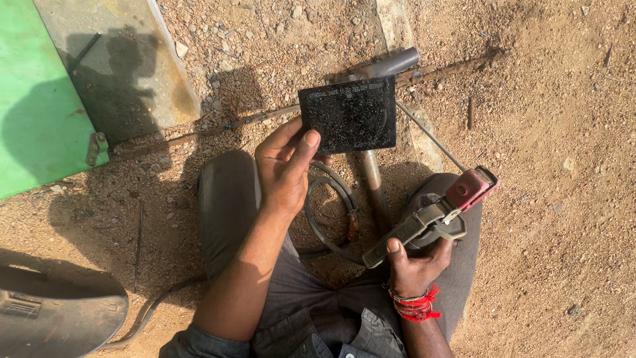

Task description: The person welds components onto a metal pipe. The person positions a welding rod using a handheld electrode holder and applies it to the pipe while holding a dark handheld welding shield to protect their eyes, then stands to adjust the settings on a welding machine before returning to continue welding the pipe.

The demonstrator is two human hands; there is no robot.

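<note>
Dark flat glass plate point(349, 116) in left hand point(286, 169), gritty.

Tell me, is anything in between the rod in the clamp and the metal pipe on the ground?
Yes. The left hand holds a dark rectangular plate up over the pipe. The right hand grips the clamp holder, whose thin rod runs up behind the plate's edge, so its tip is hidden.

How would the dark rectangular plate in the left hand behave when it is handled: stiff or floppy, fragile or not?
The dark plate looks stiff: it stays flat though the left hand pinches only one corner. It seems light, since a thumb and fingers carry it. If it is glass, it may crack when dropped on the stony ground.
</note>
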